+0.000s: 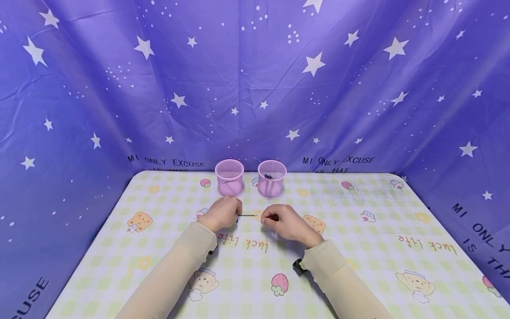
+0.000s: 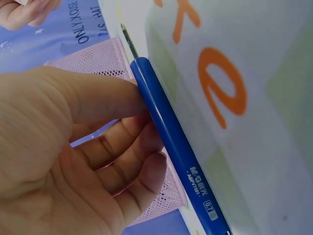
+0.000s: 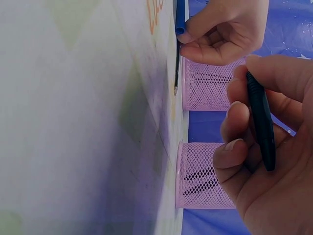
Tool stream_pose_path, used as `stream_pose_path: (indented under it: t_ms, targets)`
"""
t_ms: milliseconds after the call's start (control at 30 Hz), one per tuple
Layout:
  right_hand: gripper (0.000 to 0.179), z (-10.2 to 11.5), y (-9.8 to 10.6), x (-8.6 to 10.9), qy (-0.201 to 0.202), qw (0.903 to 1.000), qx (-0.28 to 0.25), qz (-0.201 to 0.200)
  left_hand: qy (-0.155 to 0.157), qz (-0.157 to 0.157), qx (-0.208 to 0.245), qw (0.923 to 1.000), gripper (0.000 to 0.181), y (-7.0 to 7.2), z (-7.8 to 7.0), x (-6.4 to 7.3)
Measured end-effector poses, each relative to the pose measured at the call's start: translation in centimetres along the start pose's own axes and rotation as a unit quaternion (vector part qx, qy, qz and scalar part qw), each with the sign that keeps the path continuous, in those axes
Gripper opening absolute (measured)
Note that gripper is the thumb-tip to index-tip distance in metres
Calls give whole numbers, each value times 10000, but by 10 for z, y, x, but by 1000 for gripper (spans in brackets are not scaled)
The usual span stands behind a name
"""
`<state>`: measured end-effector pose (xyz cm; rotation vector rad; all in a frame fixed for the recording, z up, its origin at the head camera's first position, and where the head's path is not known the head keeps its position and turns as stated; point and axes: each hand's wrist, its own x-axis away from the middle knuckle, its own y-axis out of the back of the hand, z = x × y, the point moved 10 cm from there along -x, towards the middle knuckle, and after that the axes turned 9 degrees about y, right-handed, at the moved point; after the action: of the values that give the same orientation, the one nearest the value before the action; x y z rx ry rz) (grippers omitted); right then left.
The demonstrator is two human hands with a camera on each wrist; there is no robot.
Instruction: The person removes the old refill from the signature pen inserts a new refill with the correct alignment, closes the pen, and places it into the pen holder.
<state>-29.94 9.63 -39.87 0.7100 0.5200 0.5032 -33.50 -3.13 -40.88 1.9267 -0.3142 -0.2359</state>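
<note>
My left hand point(image 1: 222, 213) pinches the blue barrel point(image 2: 164, 120) of a ballpoint pen between thumb and fingers. From the barrel's end juts a bare dark refill point(image 3: 177, 63) with a metal tip, which in the head view points toward my right hand point(image 1: 286, 222). In the right wrist view, thumb and curled fingers grip the pen's front section point(image 3: 261, 120), a dark tapered piece with a ribbed end. The two pen parts are apart, and both hands are low over the table in front of the cups.
Two pink mesh pen cups point(image 1: 229, 190) stand side by side at the table's back edge. Dark pen ends point(image 1: 268, 177) show inside the right-hand cup point(image 1: 272, 191). A checked cartoon tablecloth point(image 1: 159, 239) covers the table, and a purple star curtain point(image 1: 247, 79) hangs behind.
</note>
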Motion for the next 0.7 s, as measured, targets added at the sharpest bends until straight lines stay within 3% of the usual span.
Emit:
stream_pose_path:
  t_ms: [467, 700]
  targets:
    - [9, -1, 0, 0, 17, 10000, 42, -6, 101, 127, -1, 9999, 22, -1, 1, 0]
    - [9, 0, -1, -1, 16, 10000, 48, -11, 6, 33, -29, 10000, 21, 0, 1, 0]
